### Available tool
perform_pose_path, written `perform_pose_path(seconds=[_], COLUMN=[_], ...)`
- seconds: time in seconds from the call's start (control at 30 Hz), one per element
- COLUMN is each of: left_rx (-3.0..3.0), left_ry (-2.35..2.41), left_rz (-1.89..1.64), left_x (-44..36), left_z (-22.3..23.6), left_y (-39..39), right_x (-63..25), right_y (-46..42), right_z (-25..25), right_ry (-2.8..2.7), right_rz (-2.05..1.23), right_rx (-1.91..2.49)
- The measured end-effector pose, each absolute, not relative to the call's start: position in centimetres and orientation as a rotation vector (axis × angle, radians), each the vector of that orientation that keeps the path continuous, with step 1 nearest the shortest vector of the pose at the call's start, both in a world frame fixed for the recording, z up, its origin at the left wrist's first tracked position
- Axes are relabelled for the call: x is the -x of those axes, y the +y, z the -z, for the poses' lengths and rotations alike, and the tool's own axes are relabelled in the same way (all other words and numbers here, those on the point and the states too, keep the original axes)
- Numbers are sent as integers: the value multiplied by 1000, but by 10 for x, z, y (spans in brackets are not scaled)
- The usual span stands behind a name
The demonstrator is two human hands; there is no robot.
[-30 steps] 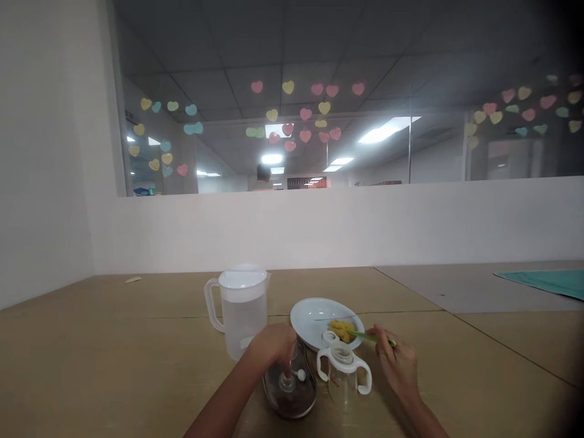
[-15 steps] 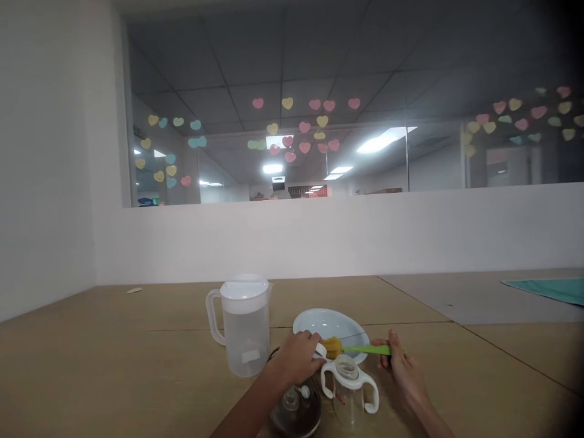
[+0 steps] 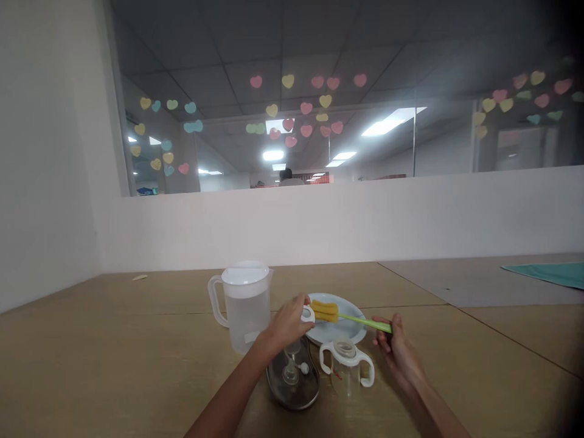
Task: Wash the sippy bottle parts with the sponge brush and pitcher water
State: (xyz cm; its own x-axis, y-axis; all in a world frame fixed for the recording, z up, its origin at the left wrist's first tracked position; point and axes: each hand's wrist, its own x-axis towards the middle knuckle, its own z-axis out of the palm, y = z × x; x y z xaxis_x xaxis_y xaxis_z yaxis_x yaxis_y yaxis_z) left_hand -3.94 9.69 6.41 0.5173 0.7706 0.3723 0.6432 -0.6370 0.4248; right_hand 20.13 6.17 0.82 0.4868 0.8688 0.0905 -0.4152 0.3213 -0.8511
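Observation:
My left hand (image 3: pixel 288 322) is closed around a white ring-shaped bottle collar (image 3: pixel 308 314), its opening turned partly towards me. In my right hand (image 3: pixel 401 350) is the green handle of a bottle brush (image 3: pixel 325 311). The yellow sponge head lies close beside the collar, over a white bowl (image 3: pixel 349 331); whether they touch I cannot tell. Below stands a clear baby bottle (image 3: pixel 347 368) with two white handles and an uncovered top. Under my left forearm, a metal tray (image 3: pixel 298 406) holds a clear nipple (image 3: pixel 291 373) and a small white-tipped part (image 3: pixel 303 368).
A lidded translucent pitcher (image 3: pixel 249 304) stands left of the bowl, its lower right partly behind my left arm. A teal cloth (image 3: pixel 550 275) lies at the far right of the wooden table (image 3: pixel 137 353). A small pale flat piece (image 3: pixel 139 277) lies at the back left.
The brush's sponge head has come away from behind the collar and shows whole. My left hand has turned the collar so its opening faces me more. The whole view has shifted a little.

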Motion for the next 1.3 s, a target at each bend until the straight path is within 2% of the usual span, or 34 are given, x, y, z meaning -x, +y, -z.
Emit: perform_pose_path(seconds=[0.23,0.43,0.57,0.77,0.87,1.17,1.3], left_rx=[-2430,-2442,-2448,-2578,-2653,-2620,-2641], left_ry=[1075,971,1076,1299,1302,1514,1562], left_rz=[-982,-947,-924,-958,-797,102,309], left_x=[41,39,41,50,57,45,32], left_z=[-66,-76,-84,-102,-107,-79,-66], left_y=[101,86,80,66,61,64,66], right_x=[-196,-198,-205,-206,-206,-210,-210], right_y=[57,59,60,56,56,60,58], right_z=[-15,-13,-12,-15,-14,-12,-13], right_ry=[-700,-626,-539,-577,-557,-553,-536], right_rz=[-960,-932,-899,-804,-818,-896,-914], right_rx=[799,800,763,1038,1003,984,1025])
